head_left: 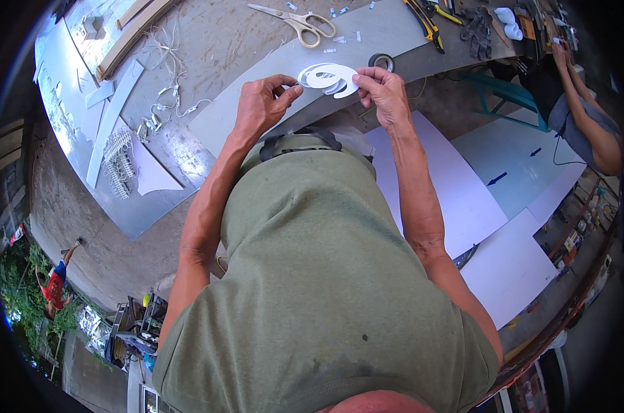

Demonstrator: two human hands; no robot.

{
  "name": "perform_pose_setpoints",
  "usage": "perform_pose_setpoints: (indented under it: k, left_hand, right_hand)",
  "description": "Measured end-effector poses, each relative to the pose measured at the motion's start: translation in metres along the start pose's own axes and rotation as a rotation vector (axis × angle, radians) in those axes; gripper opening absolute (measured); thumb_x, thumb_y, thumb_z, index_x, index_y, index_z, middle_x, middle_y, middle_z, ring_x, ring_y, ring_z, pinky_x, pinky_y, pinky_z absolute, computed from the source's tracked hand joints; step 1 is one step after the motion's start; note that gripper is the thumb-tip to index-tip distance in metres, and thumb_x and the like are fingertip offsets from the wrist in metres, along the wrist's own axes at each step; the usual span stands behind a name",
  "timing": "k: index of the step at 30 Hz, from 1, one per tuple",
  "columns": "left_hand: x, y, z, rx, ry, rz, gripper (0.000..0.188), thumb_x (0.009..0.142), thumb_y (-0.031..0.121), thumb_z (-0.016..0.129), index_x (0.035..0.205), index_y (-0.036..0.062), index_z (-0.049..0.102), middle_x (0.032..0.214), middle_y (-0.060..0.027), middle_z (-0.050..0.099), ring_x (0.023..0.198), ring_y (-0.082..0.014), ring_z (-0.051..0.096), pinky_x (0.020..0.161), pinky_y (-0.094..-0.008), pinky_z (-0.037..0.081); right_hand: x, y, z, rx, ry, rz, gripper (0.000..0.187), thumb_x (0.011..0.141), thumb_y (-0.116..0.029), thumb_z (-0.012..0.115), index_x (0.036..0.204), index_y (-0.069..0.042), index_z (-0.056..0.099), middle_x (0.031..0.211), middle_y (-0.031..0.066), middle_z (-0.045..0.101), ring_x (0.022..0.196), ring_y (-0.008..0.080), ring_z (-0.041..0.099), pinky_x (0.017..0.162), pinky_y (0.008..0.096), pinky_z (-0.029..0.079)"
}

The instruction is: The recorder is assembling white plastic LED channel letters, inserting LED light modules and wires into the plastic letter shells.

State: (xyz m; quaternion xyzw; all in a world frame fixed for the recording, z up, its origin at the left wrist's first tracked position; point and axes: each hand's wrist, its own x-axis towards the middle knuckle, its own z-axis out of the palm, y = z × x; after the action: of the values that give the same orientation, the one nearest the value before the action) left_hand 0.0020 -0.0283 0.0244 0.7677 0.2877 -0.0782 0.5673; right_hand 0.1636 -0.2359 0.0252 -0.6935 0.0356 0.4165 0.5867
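Above the near edge of the work table I hold a curved white cut-out shape (331,77), made of what look like overlapping flat curved pieces. My right hand (384,93) is closed, pinching its right side between thumb and fingers. My left hand (265,103) is closed too, its thumb and fingertips pressed together at the shape's left edge; exactly what they grip there is partly hidden. Just beyond my right hand lies a roll of dark tape (381,62). Farther off, scissors with beige handles (302,25) lie spread on the table among small white pieces (334,49).
A yellow-black utility knife (424,24) and a dark glove (477,33) lie at the far right. Wired small modules (150,124) and white strips (116,120) lie on the left. White sheets (450,186) lean low at my right. Another person's arm (587,110) works at far right.
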Motion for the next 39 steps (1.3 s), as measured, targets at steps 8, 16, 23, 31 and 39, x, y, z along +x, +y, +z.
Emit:
perform_pose_setpoints:
  k: [8,16,23,31,39]
  left_hand:
    - [0.004,-0.010,0.000,0.007,0.072,0.060,0.029,0.086,0.028,0.076,0.104,0.0052,0.077,0.068,-0.0088,0.071,0.055,-0.0142,0.061,0.055,-0.0306,0.047]
    - [0.004,-0.005,-0.002,0.423,0.236,0.393,0.063,0.073,0.026,0.085,0.130,0.0103,0.064,0.120,-0.0127,0.069,0.110,-0.0303,0.062,0.095,-0.0419,0.050]
    - [0.020,0.010,0.016,0.281,0.158,0.539,0.055,0.078,0.027,0.082,0.126,0.0076,0.065,0.123,-0.0144,0.065,0.113,-0.0336,0.060,0.095,-0.0443,0.048]
    - [0.041,0.001,0.022,0.227,0.160,0.559,0.032,0.085,0.020,0.075,0.114,0.0063,0.072,0.108,-0.0146,0.072,0.101,-0.0322,0.066,0.087,-0.0404,0.053]
    - [0.042,-0.002,0.020,0.179,0.116,0.497,0.032,0.081,0.017,0.078,0.112,0.0061,0.074,0.107,-0.0152,0.073,0.098,-0.0318,0.068,0.086,-0.0401,0.054]
  right_hand:
    - [0.003,0.003,0.000,-0.035,-0.009,-0.008,0.026,0.086,-0.010,0.077,0.106,0.005,0.070,0.074,0.0020,0.065,0.058,0.0058,0.056,0.047,0.0196,0.042]
    - [0.014,0.011,0.001,-0.091,0.058,-0.052,0.023,0.086,-0.008,0.076,0.104,0.005,0.071,0.076,0.0030,0.066,0.060,0.0062,0.058,0.048,0.0193,0.043]
    - [0.005,0.008,0.005,-0.032,0.086,-0.016,0.019,0.087,-0.007,0.074,0.101,0.005,0.070,0.077,0.0049,0.067,0.062,0.0092,0.062,0.050,0.0218,0.050]
    - [0.009,0.010,0.005,0.139,0.129,0.069,0.015,0.086,-0.007,0.073,0.095,0.005,0.070,0.078,0.0078,0.067,0.061,0.0133,0.065,0.048,0.0248,0.053]
    - [0.010,0.012,0.006,-0.098,0.093,0.023,0.017,0.086,-0.008,0.072,0.099,0.004,0.071,0.079,0.0069,0.070,0.064,0.0111,0.066,0.051,0.0239,0.053]
